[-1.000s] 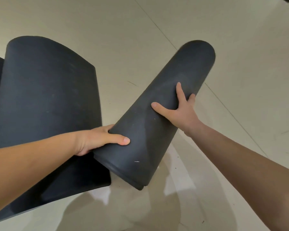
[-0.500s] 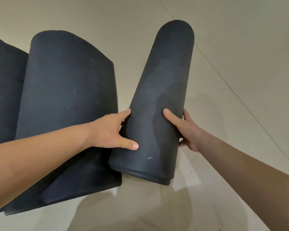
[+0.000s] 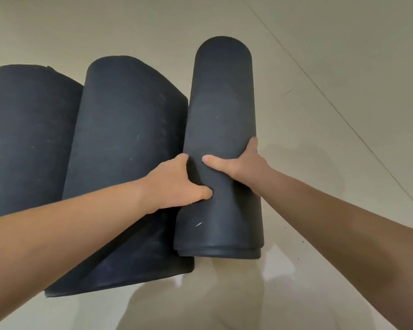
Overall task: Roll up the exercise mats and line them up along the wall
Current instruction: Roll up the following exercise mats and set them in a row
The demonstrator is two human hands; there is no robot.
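A tightly rolled black exercise mat lies lengthwise on the pale floor, its near end showing the layered edge. My left hand clasps its left side and my right hand clasps its right side, thumbs on top. To its left lies a second, looser black rolled mat, touching the held one. A third black rolled mat lies further left, cut off by the frame edge. All three point the same way, side by side.
Pale tiled floor with thin grout lines stretches to the right and behind the mats. My shadow falls on the floor near the bottom. No wall is visible in this view.
The held roll has swung from pointing up-right to lying parallel with the other mats and now touches the middle one. My right hand slid from the top to the right side.
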